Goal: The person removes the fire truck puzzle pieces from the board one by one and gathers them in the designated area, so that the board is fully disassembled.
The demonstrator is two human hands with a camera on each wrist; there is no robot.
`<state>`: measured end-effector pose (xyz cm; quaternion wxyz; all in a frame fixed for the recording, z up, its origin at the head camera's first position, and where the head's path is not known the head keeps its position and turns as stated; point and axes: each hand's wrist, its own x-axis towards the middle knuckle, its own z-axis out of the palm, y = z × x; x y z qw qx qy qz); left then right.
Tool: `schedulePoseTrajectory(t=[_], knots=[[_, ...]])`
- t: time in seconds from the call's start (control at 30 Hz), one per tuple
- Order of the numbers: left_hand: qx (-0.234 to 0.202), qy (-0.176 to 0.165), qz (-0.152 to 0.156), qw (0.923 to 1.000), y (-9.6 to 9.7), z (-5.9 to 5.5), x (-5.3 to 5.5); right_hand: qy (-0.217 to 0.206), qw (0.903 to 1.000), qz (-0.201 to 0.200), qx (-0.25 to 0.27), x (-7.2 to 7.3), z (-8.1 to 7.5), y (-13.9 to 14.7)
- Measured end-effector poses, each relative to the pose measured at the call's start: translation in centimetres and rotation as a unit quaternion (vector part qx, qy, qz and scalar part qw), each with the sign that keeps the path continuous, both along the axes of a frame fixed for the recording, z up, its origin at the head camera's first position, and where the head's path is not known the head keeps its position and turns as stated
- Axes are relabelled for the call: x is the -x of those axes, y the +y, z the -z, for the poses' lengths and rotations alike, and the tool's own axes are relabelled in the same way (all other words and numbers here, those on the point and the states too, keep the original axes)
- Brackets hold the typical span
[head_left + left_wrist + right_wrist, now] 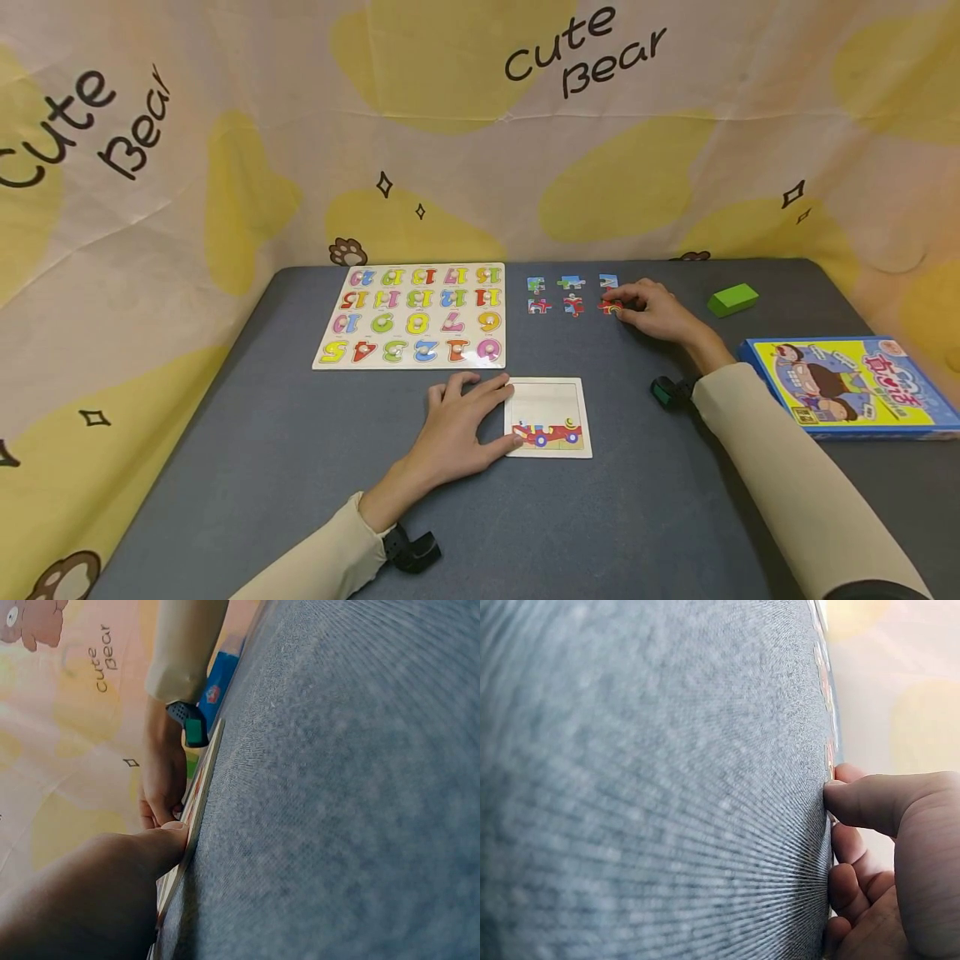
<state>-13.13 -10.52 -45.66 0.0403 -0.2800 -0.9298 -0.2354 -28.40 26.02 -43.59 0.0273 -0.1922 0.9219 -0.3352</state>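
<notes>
A small white puzzle tray (550, 400) lies near the table's middle, with fitted pieces showing a red car (551, 434) along its lower part. My left hand (457, 433) rests at the tray's left side, fingers spread, thumb and fingertips on its edge. In the left wrist view, the thumb (171, 838) presses on the tray's rim. Farther back, my right hand (660, 315) pinches a red puzzle piece (611, 307) between thumb and fingers, low at the tabletop. The right wrist view shows the thumb (862, 802) at this piece, most of it hidden.
Several loose puzzle pieces (572, 306) lie in two rows beside the right hand. A number board (417, 310) sits at the back left. A green block (732, 300) and a blue and yellow box (847, 382) stand to the right. A printed curtain (450, 167) closes off the back.
</notes>
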Motion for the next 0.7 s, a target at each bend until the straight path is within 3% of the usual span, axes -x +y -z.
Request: schedulePoseTrajectory(t=[0.7], knots=[[0.009, -0.01, 0.0, 0.9999, 0.05, -0.46, 0.02, -0.022, 0.9996, 0.012, -0.01, 0.06, -0.11, -0.28]])
